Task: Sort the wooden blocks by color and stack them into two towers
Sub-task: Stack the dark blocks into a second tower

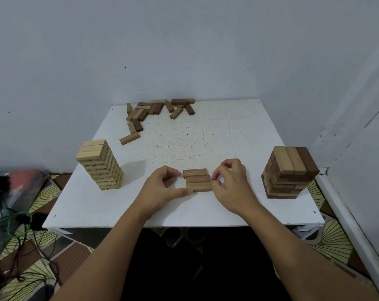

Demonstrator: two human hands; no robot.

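Between left hand [162,185] and right hand [230,181], both curled and pinching: three brown blocks [197,180] squared into a row, not yet stacked; left of that row, pale tower [100,165] apparently finished; right, brown tower [289,172] partly built. Beyond the row, loose brown blocks [156,111] left to stack.

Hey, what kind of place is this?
Probably a room at home: a low white table pushed into a corner of plain painted walls, patterned floor covering, loose cables beside it.
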